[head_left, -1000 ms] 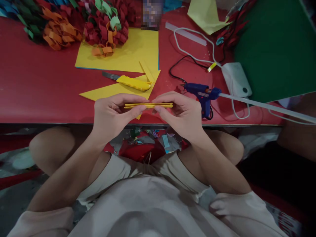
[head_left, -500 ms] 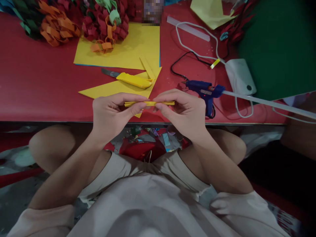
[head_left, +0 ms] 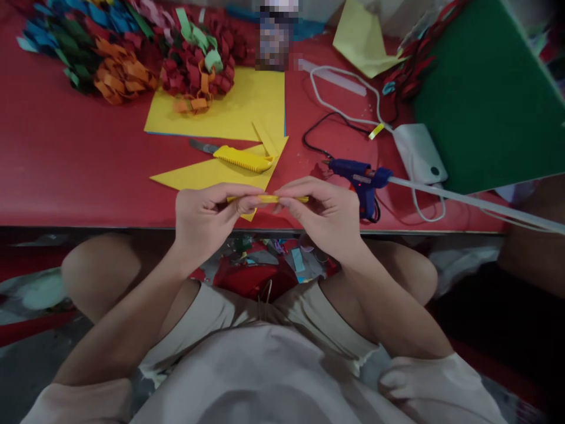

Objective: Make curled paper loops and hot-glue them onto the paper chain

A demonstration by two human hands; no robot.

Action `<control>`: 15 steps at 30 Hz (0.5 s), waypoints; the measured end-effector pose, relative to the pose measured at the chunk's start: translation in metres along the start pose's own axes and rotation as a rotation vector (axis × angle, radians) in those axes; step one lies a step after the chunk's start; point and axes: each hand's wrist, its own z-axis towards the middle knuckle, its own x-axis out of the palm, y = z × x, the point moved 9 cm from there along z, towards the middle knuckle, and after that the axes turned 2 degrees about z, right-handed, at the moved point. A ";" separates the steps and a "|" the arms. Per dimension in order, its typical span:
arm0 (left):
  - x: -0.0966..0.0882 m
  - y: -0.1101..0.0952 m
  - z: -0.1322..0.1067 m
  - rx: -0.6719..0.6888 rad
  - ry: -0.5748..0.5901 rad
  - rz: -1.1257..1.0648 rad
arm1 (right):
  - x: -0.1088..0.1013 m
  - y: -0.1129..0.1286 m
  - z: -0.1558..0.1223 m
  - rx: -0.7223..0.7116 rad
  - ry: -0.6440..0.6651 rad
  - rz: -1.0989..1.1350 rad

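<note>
Between the fingertips of both hands is a narrow folded strip of yellow paper (head_left: 268, 199), held level above the table's front edge. My left hand (head_left: 212, 215) pinches its left part, and my right hand (head_left: 324, 212) pinches its right part, thumbs facing me. Just beyond the hands lies a yellow cutter knife (head_left: 243, 158), blade toward the left, on a cut yellow paper piece (head_left: 189, 176). A thin yellow strip (head_left: 265, 138) rests by the knife's handle end. To the right of my right hand, a blue glue gun (head_left: 353, 171) lies with a long glue stick (head_left: 468, 200) in its back.
Paper-chain bundles (head_left: 123, 76) lie at the back left, partly over yellow sheets (head_left: 256, 100). A white power bank (head_left: 419, 152) with cables sits right of the glue gun. A green board (head_left: 485, 106) stands at the right. The red table (head_left: 79, 171) ends just before my knees.
The camera view has tilted up a little, so the table and things appear lower. Both hands keep their pinch on the folded strip, with the left fingers slightly shifted.
</note>
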 end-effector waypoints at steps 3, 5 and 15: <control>0.002 -0.002 0.002 0.023 0.072 0.022 | -0.001 0.005 0.002 -0.036 0.005 -0.016; 0.001 -0.006 0.003 0.064 0.109 0.049 | -0.001 0.010 0.003 -0.075 0.022 -0.069; 0.010 -0.037 -0.013 0.490 0.213 0.332 | 0.029 0.021 -0.003 -0.388 0.247 -0.682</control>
